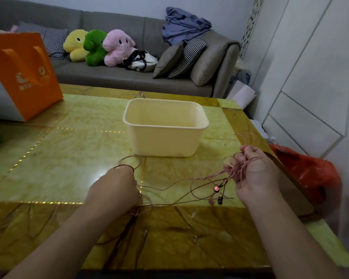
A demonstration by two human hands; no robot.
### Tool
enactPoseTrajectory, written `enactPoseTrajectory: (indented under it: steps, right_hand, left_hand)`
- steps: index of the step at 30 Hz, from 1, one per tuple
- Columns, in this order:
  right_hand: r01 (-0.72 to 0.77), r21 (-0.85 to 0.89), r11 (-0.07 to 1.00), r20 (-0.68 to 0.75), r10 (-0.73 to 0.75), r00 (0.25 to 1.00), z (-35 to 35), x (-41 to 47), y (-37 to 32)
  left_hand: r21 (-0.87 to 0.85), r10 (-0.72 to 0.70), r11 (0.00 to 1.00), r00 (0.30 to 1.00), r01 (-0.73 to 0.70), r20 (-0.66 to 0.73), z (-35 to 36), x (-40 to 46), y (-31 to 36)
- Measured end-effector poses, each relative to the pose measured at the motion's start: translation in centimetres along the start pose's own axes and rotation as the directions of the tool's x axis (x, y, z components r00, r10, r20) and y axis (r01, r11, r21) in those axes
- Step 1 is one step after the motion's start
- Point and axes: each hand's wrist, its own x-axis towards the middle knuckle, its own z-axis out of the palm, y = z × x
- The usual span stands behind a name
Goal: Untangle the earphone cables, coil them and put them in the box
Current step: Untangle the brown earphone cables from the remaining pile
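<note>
- My right hand (252, 168), at the right middle of the frame, is curled round a bunched tangle of pink earphone cables (237, 170); loose strands spill out between my fingers.
- My left hand (114, 188), lower centre, is turned back-up and closed on other strands of the same cables, which run under the palm and down toward the bottom of the frame.
- Between the two hands the cable sags in slack loops across the table (69, 158), running roughly left to right; the earbuds (218, 195) hang just left of my right wrist.
- The knot sits in my right hand, so I judge the next pull has to go sideways, left hand drawing away from right.
- The box (165, 127), cream plastic and open-topped, stands above both hands at frame centre, a little nearer the right one; nothing shows inside it.
- The table is glossy yellow-green stone with gold bands.
- An orange bag (24, 73) stands upper left, a grey sofa (129, 77) with plush toys (99, 47) runs along the top, and a red plastic bag (310, 174) lies at right.
</note>
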Motion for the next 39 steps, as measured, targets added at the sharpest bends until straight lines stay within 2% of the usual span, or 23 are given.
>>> enactPoseTrajectory:
  steps: [3,7,10,12,13,15,16,17,19,21,24,27,29,31,34,37,39]
  right_hand:
    - [-0.063,0.037,0.997,0.052,0.061,0.997,1.0,-1.2,0.2]
    - [-0.111,0.067,0.992,0.106,0.104,0.989,1.8,-2.1,0.4]
    - [-0.118,0.070,0.990,0.133,0.108,0.985,2.1,-2.3,0.5]
    - [-0.119,0.071,0.990,0.158,0.106,0.982,2.3,-2.5,0.6]
    - [-0.122,0.072,0.990,0.172,0.108,0.979,2.4,-2.7,0.7]
    - [-0.130,0.071,0.989,0.202,0.113,0.973,2.7,-3.0,1.0]
    - [-0.134,0.068,0.989,0.218,0.116,0.969,2.9,-3.2,1.2]
    - [-0.138,0.065,0.988,0.233,0.119,0.965,3.1,-3.4,1.5]
    - [-0.148,0.063,0.987,0.255,0.128,0.958,3.5,-3.7,2.1]
    - [-0.163,0.078,0.983,0.266,0.137,0.954,3.7,-3.8,2.5]
    - [-0.181,0.097,0.979,0.272,0.149,0.951,3.6,-3.7,2.4]
    - [-0.190,0.092,0.977,0.247,0.163,0.955,3.2,-3.3,1.9]
    - [-0.169,0.042,0.985,0.229,0.156,0.961,2.9,-3.0,1.7]
    - [-0.155,-0.012,0.988,0.230,0.153,0.961,2.7,-2.9,1.6]
    - [-0.122,-0.080,0.989,0.259,0.139,0.956,2.6,-3.0,1.5]
    - [-0.117,-0.108,0.987,0.296,0.144,0.944,2.6,-2.9,1.5]
    - [-0.137,-0.131,0.982,0.322,0.173,0.931,2.4,-2.6,1.4]
  left_hand:
    - [0.109,0.040,0.993,0.999,-0.041,0.008,-0.1,-0.7,0.6]
    - [0.364,0.078,0.931,0.993,-0.041,-0.088,-2.5,-2.9,2.3]
    - [0.363,0.128,0.931,0.967,-0.040,-0.220,-4.1,-4.5,3.9]
    - [0.234,0.198,0.964,0.932,-0.128,-0.305,-4.1,-5.0,4.7]
    - [0.110,0.238,0.970,0.921,-0.214,-0.307,-3.6,-5.0,4.9]
    - [-0.224,0.352,0.894,0.918,-0.387,-0.183,-1.9,-5.0,5.3]
    - [-0.354,0.408,0.840,0.909,-0.412,-0.089,-1.0,-5.1,5.7]
    - [-0.434,0.450,0.801,0.893,-0.412,-0.016,0.0,-5.0,6.0]
    - [-0.532,0.469,0.745,0.883,-0.403,-0.011,1.4,-4.7,6.4]
    - [-0.615,0.446,0.690,0.894,-0.381,-0.054,1.8,-4.4,6.6]
    - [-0.727,0.377,0.625,0.925,-0.285,-0.038,1.2,-4.1,6.3]
    - [-0.841,0.297,0.504,0.954,-0.194,-0.042,0.5,-4.0,5.7]
    - [-0.918,0.221,0.385,0.975,-0.094,-0.007,0.1,-3.9,5.5]
    - [-0.977,0.172,0.212,0.983,0.026,0.063,-0.2,-3.7,5.8]
    - [-0.988,0.156,0.012,0.976,0.154,0.154,-1.0,-3.7,6.2]
    - [-0.967,0.155,-0.099,0.963,0.236,0.220,-1.4,-3.5,6.2]
    - [-0.959,0.154,-0.132,0.961,0.252,0.232,-1.5,-3.4,6.1]
